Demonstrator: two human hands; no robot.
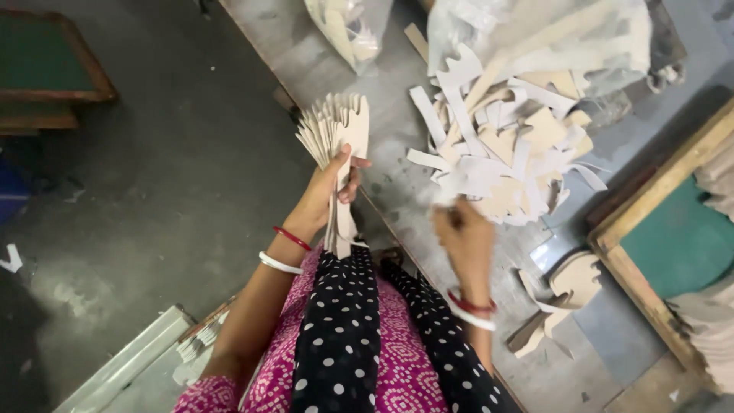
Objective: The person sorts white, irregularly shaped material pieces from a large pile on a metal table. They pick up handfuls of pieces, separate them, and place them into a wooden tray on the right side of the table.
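Your scarf: black w/ white dots. Dress: magenta, pale print. Bangles: red & white. Cutouts: pale beige. Tray: green, wood frame.

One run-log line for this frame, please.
left hand: grips fanned stack of fork-shaped cutouts | right hand: blurred, at loose pile of cutouts on table

Pink patterned dress, polka-dot black scarf, red-and-white bangles.
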